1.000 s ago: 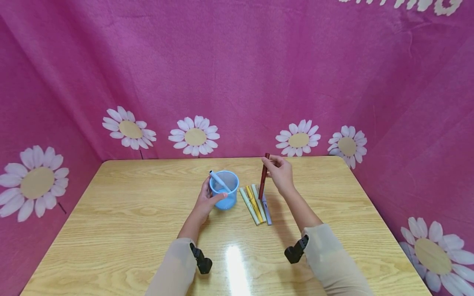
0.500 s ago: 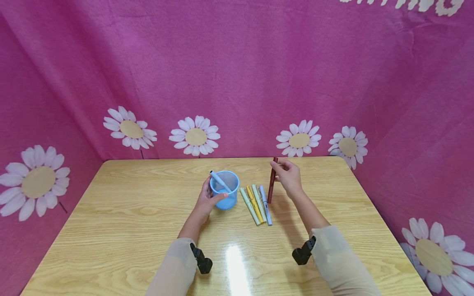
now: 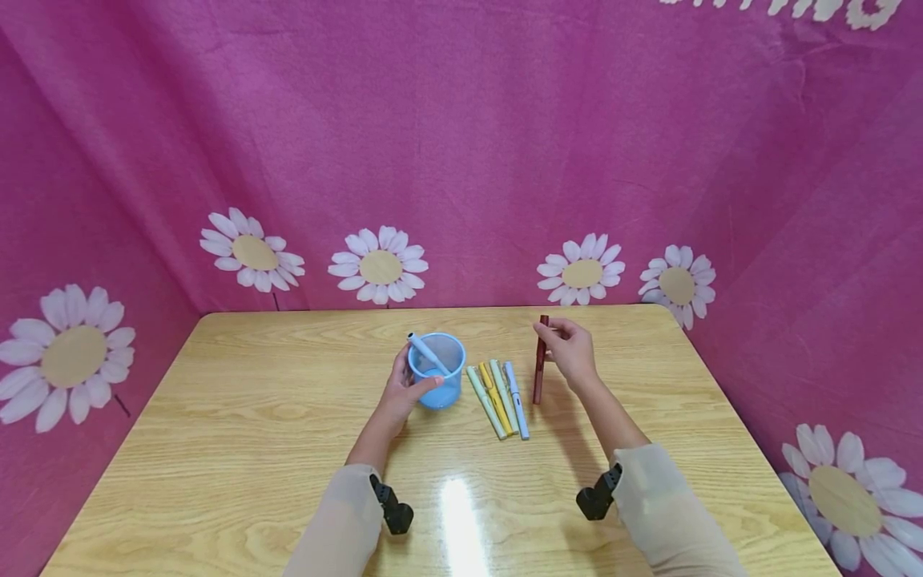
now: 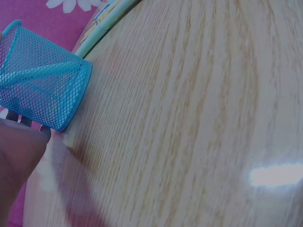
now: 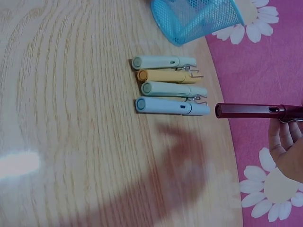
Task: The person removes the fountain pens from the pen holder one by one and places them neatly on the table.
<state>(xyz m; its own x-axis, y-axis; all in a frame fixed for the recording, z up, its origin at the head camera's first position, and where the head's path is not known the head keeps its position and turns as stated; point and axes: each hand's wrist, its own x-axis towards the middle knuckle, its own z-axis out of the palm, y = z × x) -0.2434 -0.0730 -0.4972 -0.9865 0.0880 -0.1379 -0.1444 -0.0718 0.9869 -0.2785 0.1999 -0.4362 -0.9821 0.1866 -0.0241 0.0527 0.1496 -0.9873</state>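
Note:
My left hand [image 3: 401, 393] grips a blue mesh pen holder [image 3: 450, 393] from its left side, thumb over the near rim. Inside it leans a light blue pen [image 3: 429, 352], tilted to the left. My right hand [image 3: 571, 351] pinches a dark red pen [image 3: 539, 370] near its top and holds it almost upright, to the right of a row of pens. That row lies side by side on the table: a pale green pen [image 5: 156, 62], a yellow pen [image 5: 165, 76], a second pale green pen [image 5: 168, 89] and a light blue-violet pen [image 5: 163, 106].
The wooden table [image 3: 274, 449] runs back to a pink curtain [image 3: 476, 160] with printed daisies, which also hangs at both sides. A bright glare spot [image 3: 461, 521] shines near the table's front.
My right hand has moved to the right and a little nearer, carrying the dark red pen away from over the row. The left hand and the pen holder stay put.

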